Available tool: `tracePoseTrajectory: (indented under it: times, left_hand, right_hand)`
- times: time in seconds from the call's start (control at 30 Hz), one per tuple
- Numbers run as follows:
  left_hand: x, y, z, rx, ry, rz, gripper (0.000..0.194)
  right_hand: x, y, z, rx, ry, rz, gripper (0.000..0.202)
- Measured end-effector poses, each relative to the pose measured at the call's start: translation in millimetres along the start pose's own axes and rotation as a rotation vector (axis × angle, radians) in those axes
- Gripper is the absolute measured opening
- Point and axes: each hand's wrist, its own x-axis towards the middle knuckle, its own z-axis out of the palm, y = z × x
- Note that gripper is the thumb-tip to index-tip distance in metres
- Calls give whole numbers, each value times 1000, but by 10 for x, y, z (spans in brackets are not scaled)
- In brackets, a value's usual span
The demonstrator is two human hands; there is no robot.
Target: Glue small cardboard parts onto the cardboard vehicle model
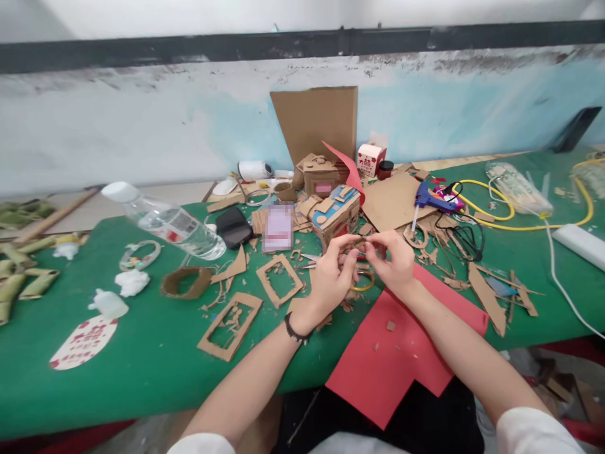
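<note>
At the lower centre of the frame, a red sheet lies partly on the green bench and overhangs its near edge, with a few cardboard crumbs on its face. Above it, at the centre, the left hand and the right hand meet with fingers bent; both pinch a small brown piece between the fingertips, the fingers hiding most of it. Scissor blades protrude just beside the left hand. Left of centre, a lower cardboard frame and an upper cardboard frame lie flat with their openings cut through; this cutting appears complete. Cardboard scraps at the right also indicate prior cutting. Directly beyond the hands, a blue-topped box stands assembled, with cardboard pieces on its top. Behind it, a cardboard model stands similarly built up. The glue gun rests at the right of centre, apart from both hands. Judged from this state, the main bodies are formed, while the pinched piece and the two loose frames remain unattached. At the upper centre, a cardboard panel stands against the wall.
</note>
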Motion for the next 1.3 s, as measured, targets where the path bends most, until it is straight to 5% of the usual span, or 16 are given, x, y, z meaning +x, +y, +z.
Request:
tracePoseTrajectory:
  times: [1.3]
  left_hand:
    - [-36,25,-10,-11,-46,70,30]
  right_hand:
    - [-32,30,-57,-9,-9,-124,27]
